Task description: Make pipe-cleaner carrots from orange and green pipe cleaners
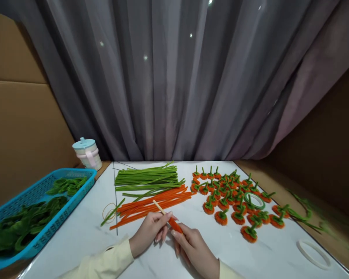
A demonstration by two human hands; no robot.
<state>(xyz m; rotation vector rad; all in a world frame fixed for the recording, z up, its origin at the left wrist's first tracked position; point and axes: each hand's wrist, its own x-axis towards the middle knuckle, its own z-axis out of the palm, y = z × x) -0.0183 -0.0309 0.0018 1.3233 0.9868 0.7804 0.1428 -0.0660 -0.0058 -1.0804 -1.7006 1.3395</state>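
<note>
My left hand (149,231) pinches a thin wooden stick (159,207) that points up and to the left. My right hand (192,246) is closed on an orange pipe cleaner (174,224) that lies against the stick's lower end. Both hands meet low in the middle of a white table (267,255). Just beyond them lie a bundle of orange pipe cleaners (154,203) and a bundle of green pipe cleaners (147,179). To the right are several small orange coils with green stems (229,193).
A blue basket (42,211) with green fabric leaves sits at the left. A small lidded cup (87,153) stands behind it. A green tape roll (255,200) lies among the coils, a white ring (313,254) at the right, rubber bands (108,211) by the bundles. A grey curtain hangs behind.
</note>
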